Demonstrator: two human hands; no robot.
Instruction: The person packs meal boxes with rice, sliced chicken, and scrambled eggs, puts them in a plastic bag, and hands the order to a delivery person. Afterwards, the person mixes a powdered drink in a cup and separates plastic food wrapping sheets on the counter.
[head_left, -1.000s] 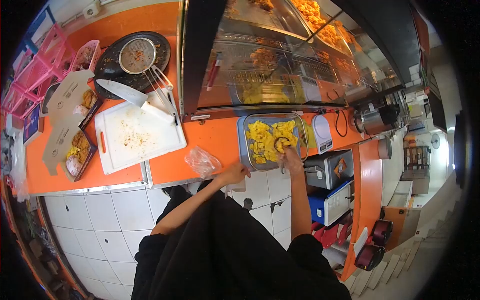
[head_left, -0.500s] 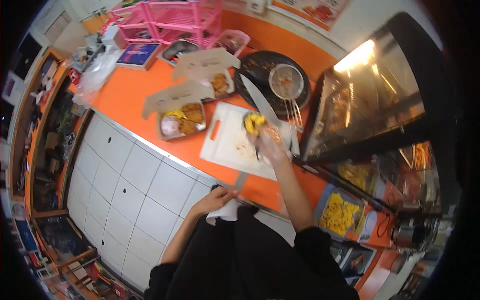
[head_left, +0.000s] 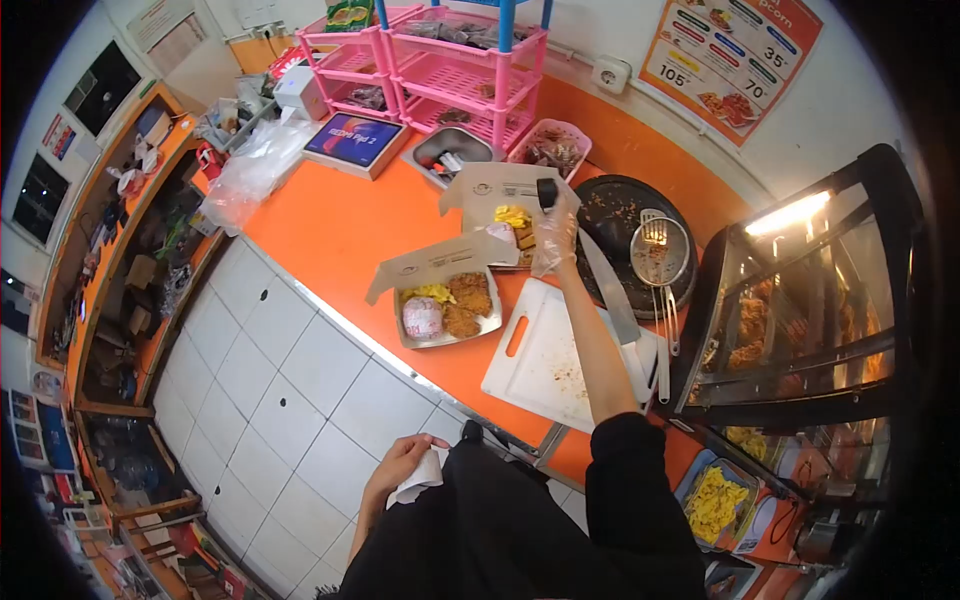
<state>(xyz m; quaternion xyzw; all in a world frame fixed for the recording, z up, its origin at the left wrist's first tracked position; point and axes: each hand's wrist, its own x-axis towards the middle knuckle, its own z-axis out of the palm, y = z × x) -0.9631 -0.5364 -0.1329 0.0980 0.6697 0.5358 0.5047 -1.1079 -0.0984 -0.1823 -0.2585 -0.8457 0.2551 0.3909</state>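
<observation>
One gloved right hand [head_left: 553, 238], closed round a black utensil [head_left: 547, 193] that pokes up at its twelve; the lower end is hidden. Light and stiff, I'd judge, best gripped by that black part, though thin plastic could slip. And at ten, just beside the fist, soft yellow food [head_left: 513, 214] in the far box [head_left: 478, 203], likely to crumble under pressure! Down at seven, the left hand [head_left: 403, 462] pinches white paper [head_left: 420, 478], surely flimsy, so a loose edge hold suits. Outward now: near box [head_left: 430, 262] at eight, lid up; knife [head_left: 612, 292] at four; dark round pan [head_left: 603, 205] at three; cutting board [head_left: 540, 340] at six.
</observation>
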